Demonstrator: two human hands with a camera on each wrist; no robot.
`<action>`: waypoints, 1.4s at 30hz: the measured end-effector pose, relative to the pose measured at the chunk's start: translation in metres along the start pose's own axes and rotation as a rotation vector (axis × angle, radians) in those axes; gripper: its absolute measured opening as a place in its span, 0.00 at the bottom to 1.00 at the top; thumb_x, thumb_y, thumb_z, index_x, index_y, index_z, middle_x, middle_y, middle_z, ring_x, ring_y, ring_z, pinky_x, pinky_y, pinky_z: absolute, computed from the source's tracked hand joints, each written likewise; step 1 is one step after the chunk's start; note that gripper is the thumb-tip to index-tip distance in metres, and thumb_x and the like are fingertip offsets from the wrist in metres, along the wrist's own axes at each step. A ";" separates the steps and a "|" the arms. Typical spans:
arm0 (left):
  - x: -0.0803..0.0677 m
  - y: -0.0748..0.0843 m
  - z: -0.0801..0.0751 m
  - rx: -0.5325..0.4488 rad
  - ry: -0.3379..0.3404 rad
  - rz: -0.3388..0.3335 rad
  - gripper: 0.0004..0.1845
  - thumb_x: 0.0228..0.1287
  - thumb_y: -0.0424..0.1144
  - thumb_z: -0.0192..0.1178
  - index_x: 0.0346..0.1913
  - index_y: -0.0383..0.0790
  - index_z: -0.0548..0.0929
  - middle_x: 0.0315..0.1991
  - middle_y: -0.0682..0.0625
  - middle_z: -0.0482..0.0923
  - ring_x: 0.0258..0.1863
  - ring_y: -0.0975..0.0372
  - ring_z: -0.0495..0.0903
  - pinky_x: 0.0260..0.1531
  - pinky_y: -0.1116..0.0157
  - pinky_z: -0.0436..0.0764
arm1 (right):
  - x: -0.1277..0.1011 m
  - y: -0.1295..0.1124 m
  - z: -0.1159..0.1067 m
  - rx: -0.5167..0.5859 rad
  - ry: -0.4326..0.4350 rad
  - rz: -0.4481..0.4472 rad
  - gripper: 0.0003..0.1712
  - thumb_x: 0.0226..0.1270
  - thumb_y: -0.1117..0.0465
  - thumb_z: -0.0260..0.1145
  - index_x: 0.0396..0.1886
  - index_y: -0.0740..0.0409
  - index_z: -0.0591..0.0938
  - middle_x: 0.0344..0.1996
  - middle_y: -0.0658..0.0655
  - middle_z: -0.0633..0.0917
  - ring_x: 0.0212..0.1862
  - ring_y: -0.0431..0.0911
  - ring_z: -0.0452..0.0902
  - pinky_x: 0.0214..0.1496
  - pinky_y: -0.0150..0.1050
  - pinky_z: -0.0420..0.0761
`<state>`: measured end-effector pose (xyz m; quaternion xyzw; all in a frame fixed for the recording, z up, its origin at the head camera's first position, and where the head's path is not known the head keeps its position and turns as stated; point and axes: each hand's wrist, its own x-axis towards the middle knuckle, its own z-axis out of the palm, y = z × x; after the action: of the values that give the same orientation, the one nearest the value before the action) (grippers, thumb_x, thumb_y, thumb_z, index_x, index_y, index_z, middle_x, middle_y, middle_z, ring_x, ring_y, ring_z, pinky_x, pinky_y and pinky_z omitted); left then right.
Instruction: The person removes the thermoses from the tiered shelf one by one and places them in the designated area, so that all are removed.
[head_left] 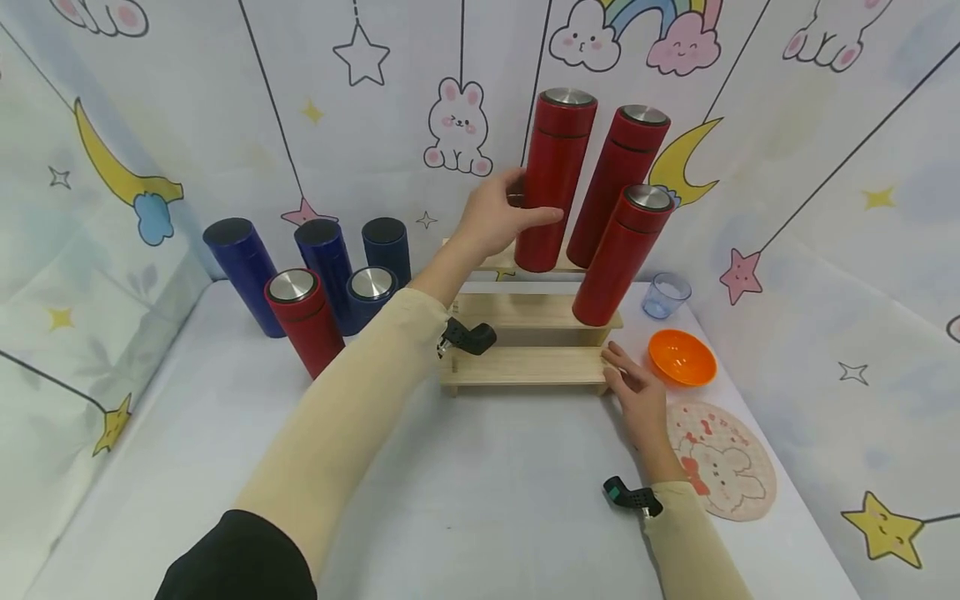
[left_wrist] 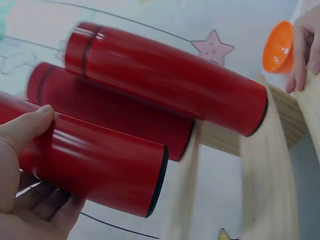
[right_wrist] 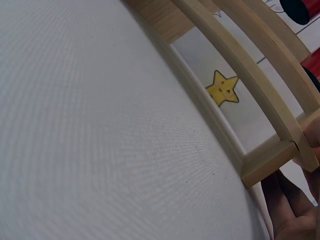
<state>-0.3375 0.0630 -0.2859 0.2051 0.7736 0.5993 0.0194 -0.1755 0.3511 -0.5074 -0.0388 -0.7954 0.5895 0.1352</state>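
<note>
My left hand [head_left: 504, 210] grips the tall red bottle [head_left: 557, 167] standing on the top step of a wooden stepped rack [head_left: 525, 365]. In the left wrist view the thumb [left_wrist: 27, 131] and fingers wrap that red bottle [left_wrist: 100, 162]. A second red bottle [head_left: 617, 187] stands beside it, and a third red bottle [head_left: 622, 254] stands on the middle step. My right hand [head_left: 632, 385] rests with straight fingers against the right end of the lowest step. Its fingers [right_wrist: 290, 212] show beside the rack's corner [right_wrist: 265, 160].
On the white table at the left stand a red bottle [head_left: 303, 321] and several blue bottles [head_left: 243, 271]. Right of the rack are a clear cup [head_left: 665, 294], an orange bowl [head_left: 681, 357] and a round patterned mat [head_left: 723, 462]. Printed cloth walls close in three sides.
</note>
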 end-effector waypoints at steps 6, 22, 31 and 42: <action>-0.019 0.014 -0.021 -0.032 0.037 0.078 0.35 0.67 0.46 0.78 0.74 0.43 0.78 0.62 0.51 0.84 0.60 0.60 0.83 0.60 0.61 0.84 | 0.003 0.018 -0.004 -0.011 0.016 0.004 0.22 0.82 0.59 0.69 0.71 0.56 0.85 0.77 0.51 0.77 0.80 0.44 0.67 0.71 0.22 0.69; -0.078 0.035 -0.113 -0.042 0.123 0.237 0.32 0.68 0.41 0.77 0.73 0.43 0.81 0.63 0.48 0.85 0.61 0.55 0.84 0.61 0.57 0.86 | -0.008 -0.015 -0.004 -0.028 0.009 0.022 0.22 0.84 0.63 0.65 0.72 0.65 0.81 0.77 0.57 0.75 0.80 0.48 0.67 0.71 0.24 0.71; -0.113 0.031 -0.171 -0.003 0.268 0.144 0.32 0.69 0.41 0.76 0.74 0.48 0.81 0.66 0.47 0.83 0.65 0.54 0.81 0.65 0.59 0.82 | 0.002 0.015 -0.004 0.017 0.031 0.014 0.22 0.82 0.61 0.69 0.70 0.61 0.84 0.76 0.55 0.77 0.79 0.45 0.68 0.70 0.23 0.71; -0.158 0.018 -0.219 -0.098 0.449 0.089 0.32 0.68 0.36 0.76 0.74 0.48 0.81 0.69 0.47 0.81 0.69 0.55 0.78 0.69 0.64 0.78 | -0.003 -0.012 0.000 -0.024 0.001 0.026 0.22 0.82 0.63 0.68 0.70 0.66 0.83 0.77 0.59 0.76 0.80 0.48 0.68 0.70 0.23 0.71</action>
<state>-0.2482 -0.1888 -0.2418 0.0995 0.7185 0.6671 -0.1698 -0.1716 0.3471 -0.4966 -0.0511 -0.8017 0.5816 0.1277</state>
